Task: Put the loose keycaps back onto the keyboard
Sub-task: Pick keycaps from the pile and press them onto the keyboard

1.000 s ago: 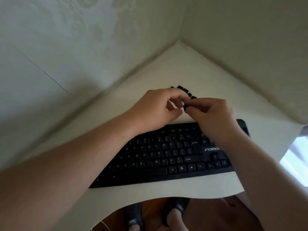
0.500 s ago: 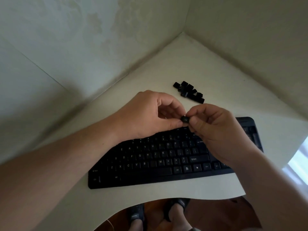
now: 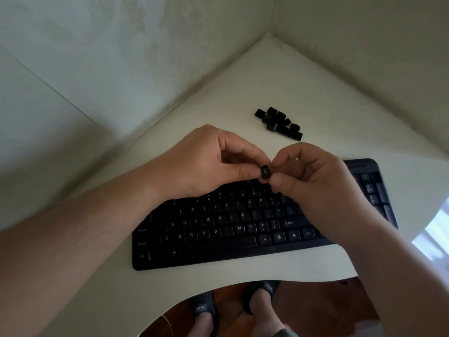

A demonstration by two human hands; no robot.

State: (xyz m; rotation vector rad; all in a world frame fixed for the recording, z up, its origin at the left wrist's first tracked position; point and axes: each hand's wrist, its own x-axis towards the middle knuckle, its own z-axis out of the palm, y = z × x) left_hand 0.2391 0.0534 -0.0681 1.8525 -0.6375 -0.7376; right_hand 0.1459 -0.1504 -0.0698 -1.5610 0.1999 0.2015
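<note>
As both hands met over the keyboard [image 3: 218, 239], the left hand [image 3: 206, 161] and right hand [image 3: 315, 181] each pinched one keycap [image 3: 264, 171] between fingertips, probably turning it to read its legend; the spare keycaps [image 3: 279, 122] lay well beyond the fingers.

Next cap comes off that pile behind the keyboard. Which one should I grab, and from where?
Probably the end cap nearest the right hand in the loose pile: its outer sides are clear. Come from above, pinching two opposite sidewalls. The others crowd together. Both hands now pinch one keycap.
</note>
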